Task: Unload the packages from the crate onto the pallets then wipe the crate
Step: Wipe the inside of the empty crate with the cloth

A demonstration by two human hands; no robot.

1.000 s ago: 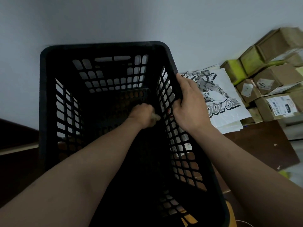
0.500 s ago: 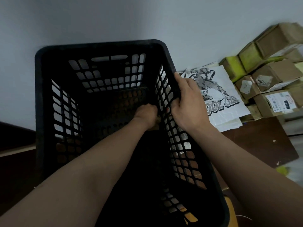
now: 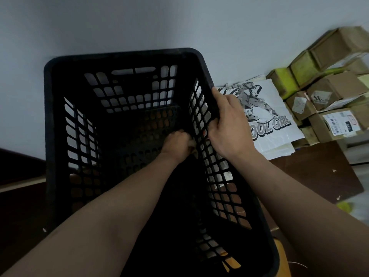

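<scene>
A black slotted plastic crate fills the middle of the head view, with no packages inside. My left hand reaches deep into it and grips a small pale cloth, mostly hidden, against the inside of the right wall. My right hand holds the crate's right rim, fingers curled over the edge. Brown cardboard packages and a white printed bag lie stacked to the right, outside the crate.
A grey wall stands right behind the crate. Dark brown flooring or board lies to the right under the packages. A dark ledge sits at the left. Something orange shows below the crate's near right corner.
My left hand with the cloth has slid right along the crate's floor toward the right wall. My right hand keeps its hold on the rim. The view has shifted slightly.
</scene>
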